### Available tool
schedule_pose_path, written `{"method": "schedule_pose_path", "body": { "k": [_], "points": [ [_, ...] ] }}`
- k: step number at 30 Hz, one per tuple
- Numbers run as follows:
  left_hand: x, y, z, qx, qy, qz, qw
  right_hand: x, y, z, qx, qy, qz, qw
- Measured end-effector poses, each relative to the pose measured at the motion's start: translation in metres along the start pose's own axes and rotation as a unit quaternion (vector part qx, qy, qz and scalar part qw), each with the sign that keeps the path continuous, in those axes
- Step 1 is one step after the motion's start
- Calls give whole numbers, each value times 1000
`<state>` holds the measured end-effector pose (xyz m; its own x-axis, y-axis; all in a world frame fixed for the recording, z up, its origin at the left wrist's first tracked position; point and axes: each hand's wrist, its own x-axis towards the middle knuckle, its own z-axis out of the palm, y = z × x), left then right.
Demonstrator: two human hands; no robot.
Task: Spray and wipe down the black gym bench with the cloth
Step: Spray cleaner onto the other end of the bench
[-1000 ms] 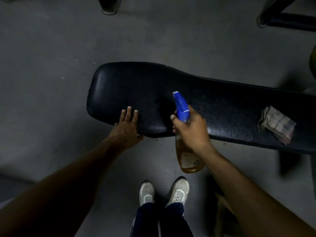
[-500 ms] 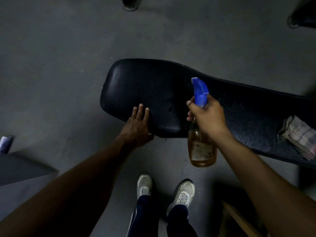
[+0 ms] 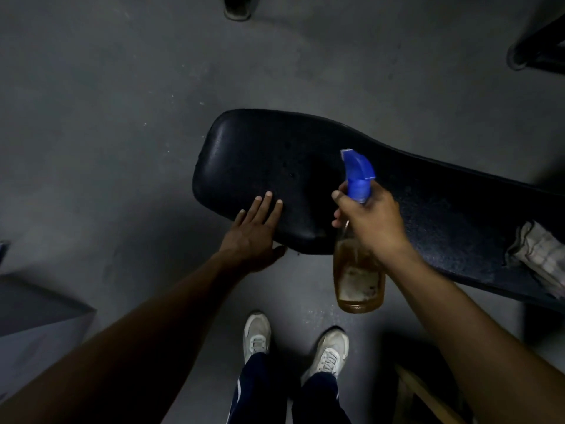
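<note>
My left hand (image 3: 255, 232) lies flat and open, fingers spread on the near left edge of the black gym bench (image 3: 428, 206). Right of it, my right hand (image 3: 371, 223) grips the neck of a blue-nozzled spray bottle (image 3: 358, 270) of amber liquid. The checked cloth (image 3: 541, 255) rests on the bench at far right.

The counter (image 3: 275, 166) runs off the right edge, where the cloth (image 3: 541, 258) on it is cut off too, and the spray bottle (image 3: 359, 280) neck is hidden, apparently inside the right hand (image 3: 371, 221).
</note>
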<state>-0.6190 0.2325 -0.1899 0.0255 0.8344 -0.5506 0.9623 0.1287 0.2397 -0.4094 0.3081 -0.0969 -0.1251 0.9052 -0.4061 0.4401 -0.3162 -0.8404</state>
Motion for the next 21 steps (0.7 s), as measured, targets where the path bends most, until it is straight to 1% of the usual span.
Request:
{"method": "schedule_pose_path", "body": {
  "k": [2, 5, 10, 15, 18, 21],
  "points": [
    [-1, -6, -1, 2, 15, 14, 1000, 3, -2, -1, -2, 22, 3, 1000],
    [0, -18, -9, -5, 36, 14, 999, 10, -13, 4, 17, 30, 3, 999],
    [6, -51, -27, -9, 58, -46, 997, 13, -42, 38, 1, -9, -8, 1000],
    [2, -85, -35, -22, 20, -99, 995, 12, -58, 71, -8, -50, -9, 999],
    [-2, -98, -33, -36, 7, -88, 995, 10, -62, 83, -27, -66, -10, 997],
    [-4, -102, -30, -60, 15, -74, 995, 5, -60, 95, -38, -86, -19, 995]
  ]
}}
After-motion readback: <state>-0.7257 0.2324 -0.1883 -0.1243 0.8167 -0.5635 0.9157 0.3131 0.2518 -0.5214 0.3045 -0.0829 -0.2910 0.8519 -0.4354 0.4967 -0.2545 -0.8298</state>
